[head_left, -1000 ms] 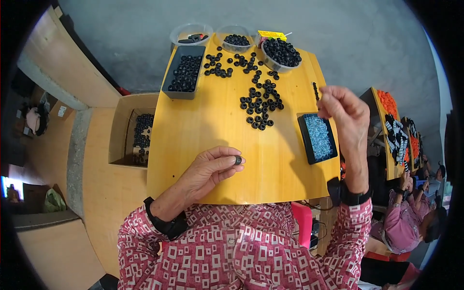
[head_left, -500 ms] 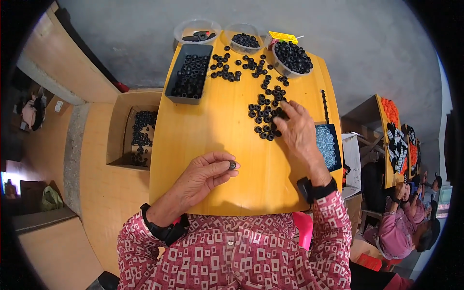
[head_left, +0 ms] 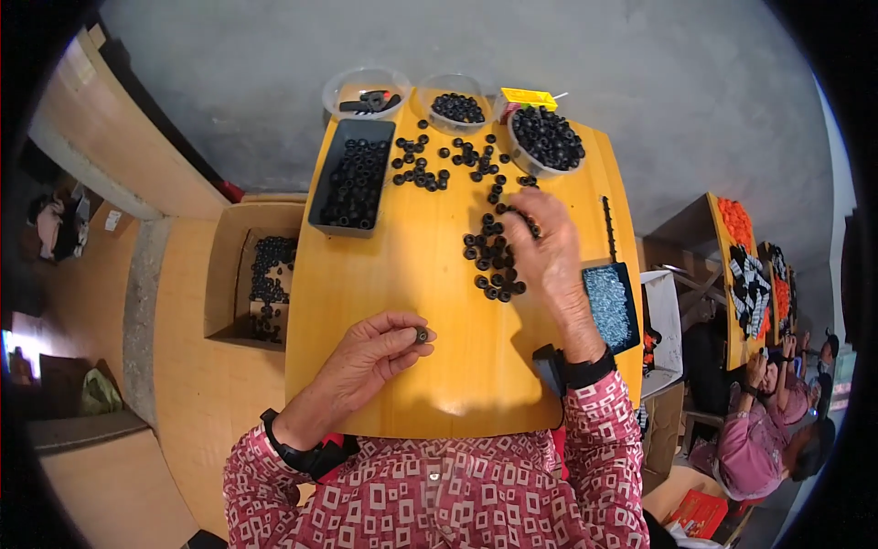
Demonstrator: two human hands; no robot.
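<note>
My left hand (head_left: 373, 359) is closed over the near part of the yellow table, pinching a small dark ring-shaped part (head_left: 422, 336) between thumb and fingers; its round end faces right. My right hand (head_left: 549, 252) is farther off, over the right side of a loose cluster of black rings (head_left: 494, 261). Its fingers curve down toward the rings but are smeared by motion, and they hide some of the cluster. Whether a ring is between them cannot be made out.
On the table (head_left: 402, 274) are a grey bin of black rings (head_left: 315, 215), a clear tub (head_left: 434, 114), a fuller tub (head_left: 549, 142), a blue tray of small clear pieces (head_left: 607, 306) and a dark rod (head_left: 610, 229). A cardboard box (head_left: 224, 274) stands left; another person (head_left: 745, 444) sits right.
My right hand has moved farther across the ring cluster, away from me. My left hand keeps its pinch on the dark part. The whole view has shifted a little.
</note>
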